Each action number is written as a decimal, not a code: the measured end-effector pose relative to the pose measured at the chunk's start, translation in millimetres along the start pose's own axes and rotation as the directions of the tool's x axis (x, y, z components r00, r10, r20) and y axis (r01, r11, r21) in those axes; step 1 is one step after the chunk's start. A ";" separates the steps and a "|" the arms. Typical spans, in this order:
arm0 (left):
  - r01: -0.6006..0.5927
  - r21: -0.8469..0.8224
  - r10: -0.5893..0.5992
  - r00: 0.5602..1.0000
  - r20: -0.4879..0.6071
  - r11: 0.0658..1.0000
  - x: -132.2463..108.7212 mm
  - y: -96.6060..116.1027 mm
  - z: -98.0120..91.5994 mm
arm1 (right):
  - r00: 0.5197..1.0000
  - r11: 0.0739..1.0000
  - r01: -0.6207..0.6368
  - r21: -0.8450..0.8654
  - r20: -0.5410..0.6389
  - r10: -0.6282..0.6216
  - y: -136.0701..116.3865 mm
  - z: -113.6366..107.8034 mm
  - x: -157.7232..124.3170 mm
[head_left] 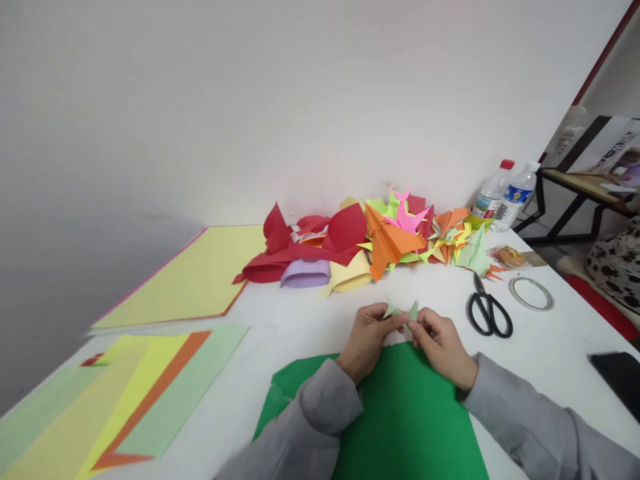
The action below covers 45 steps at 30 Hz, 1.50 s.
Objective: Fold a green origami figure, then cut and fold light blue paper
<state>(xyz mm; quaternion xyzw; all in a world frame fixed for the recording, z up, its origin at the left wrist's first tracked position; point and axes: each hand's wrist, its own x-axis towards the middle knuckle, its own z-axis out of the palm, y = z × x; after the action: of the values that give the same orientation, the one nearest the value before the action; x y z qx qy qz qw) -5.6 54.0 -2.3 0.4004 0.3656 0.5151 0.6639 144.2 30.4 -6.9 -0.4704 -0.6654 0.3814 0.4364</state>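
Note:
A small piece of pale green folded paper [413, 311] is pinched between my two hands, its pointed tips sticking up above the fingers. My left hand [371, 337] grips it from the left with thumb and fingers together. From the right, my right hand [443, 345] pinches the other side. The fingers cover most of the piece, so its full shape is hidden. Under both hands and forearms lies a large green sheet [410, 413] on the white table [235, 387].
Folded paper shapes, including an orange plane [387, 243] and red curled paper [345, 233], are heaped by the wall. Black-handled scissors [489, 313], a tape roll [531, 293], two bottles [515, 197] and a black phone-like object [617, 380] are on the right; coloured sheets [185, 393] lie left.

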 end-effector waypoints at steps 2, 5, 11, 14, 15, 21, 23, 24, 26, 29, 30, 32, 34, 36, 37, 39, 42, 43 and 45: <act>0.009 -0.029 -0.009 1.000 -0.019 1.000 -0.3 -0.6 1.6 | 1.000 1.000 0.011 -0.023 -0.021 -0.011 1.0 0.7 -0.5; 0.013 -0.070 -0.017 0.998 -0.052 0.997 -0.7 0.1 5.1 | 0.998 0.999 0.017 -0.043 -0.053 -0.019 1.9 1.4 -0.7; 0.006 -0.112 -0.014 0.998 -0.068 0.994 -0.3 1.7 6.6 | 0.999 0.999 0.029 -0.047 -0.039 -0.030 0.5 1.3 -0.2; 0.012 -0.099 -0.021 0.996 -0.088 0.995 0.1 0.8 5.7 | 0.999 0.998 0.025 -0.050 -0.035 -0.027 0.9 1.1 -0.6; 0.009 -0.094 -0.018 0.995 -0.098 0.995 0.2 0.8 5.4 | 0.999 0.998 0.027 -0.053 -0.033 -0.028 1.3 1.1 -0.8; 0.004 -0.046 -0.008 0.996 -0.085 0.999 0.0 2.4 4.8 | 1.000 0.999 0.022 -0.043 -0.022 -0.023 3.2 1.1 -1.2; -0.008 -0.044 0.004 0.995 -0.101 0.999 0.2 1.7 4.6 | 1.000 1.000 0.007 -0.026 -0.029 -0.008 2.2 0.9 -0.8; -0.013 -0.043 0.009 0.996 -0.094 0.999 0.3 1.0 4.3 | 0.999 1.000 -0.002 -0.014 -0.037 0.001 1.5 0.8 -0.6; -0.019 -0.033 0.018 0.999 -0.036 0.999 0.2 -0.7 3.6 | 0.998 1.000 -0.018 0.013 -0.052 0.018 -0.2 0.5 0.0; -0.033 0.010 0.033 0.998 0.054 0.999 -0.1 -3.0 2.3 | 0.998 0.999 -0.031 0.040 -0.054 0.033 -1.7 0.1 0.7; -0.038 0.017 0.037 0.998 0.059 0.999 -0.2 -3.5 2.0 | 0.998 0.998 -0.035 0.050 -0.048 0.037 -1.8 0.0 0.9; -0.043 0.017 0.042 0.998 0.047 0.999 -0.1 -4.1 1.6 | 0.998 0.995 -0.051 0.081 -0.031 0.054 -1.9 -0.3 1.5; -0.043 0.012 0.043 0.998 0.043 0.999 0.1 -4.1 1.6 | 0.997 0.990 -0.074 0.119 -0.009 0.075 -2.0 -0.9 2.0; -0.037 0.012 0.036 0.998 0.048 0.999 0.4 -3.3 1.7 | 0.996 0.985 -0.088 0.151 0.002 0.089 -2.1 -1.8 2.2; -0.029 0.004 0.029 0.999 0.038 1.000 0.6 -2.7 1.7 | 0.996 0.983 -0.090 0.162 0.007 0.090 -2.2 -2.2 2.2; -0.009 -0.025 0.009 1.000 -0.005 1.000 0.9 -0.9 1.8 | 0.996 0.982 -0.088 0.170 0.017 0.086 -1.9 -2.9 2.0; 0.006 -0.070 -0.011 0.998 -0.064 0.998 1.3 1.2 2.2 | 0.995 0.984 -0.097 0.148 0.026 0.094 -0.6 -2.8 1.7; 0.006 -0.084 -0.012 0.998 -0.069 0.996 1.3 1.4 2.6 | 0.994 0.985 -0.105 0.137 0.024 0.102 -0.1 -2.4 1.7; 0.007 -0.111 -0.016 0.997 -0.077 0.994 1.0 1.1 3.7 | 0.993 0.985 -0.118 0.124 0.023 0.116 0.6 -1.4 1.7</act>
<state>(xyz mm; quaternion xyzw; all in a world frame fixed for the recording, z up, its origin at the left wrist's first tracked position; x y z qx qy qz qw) -2.5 54.5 0.2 0.3405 0.3643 0.5460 0.6732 145.4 32.4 -6.7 -0.4774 -0.6148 0.4509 0.4368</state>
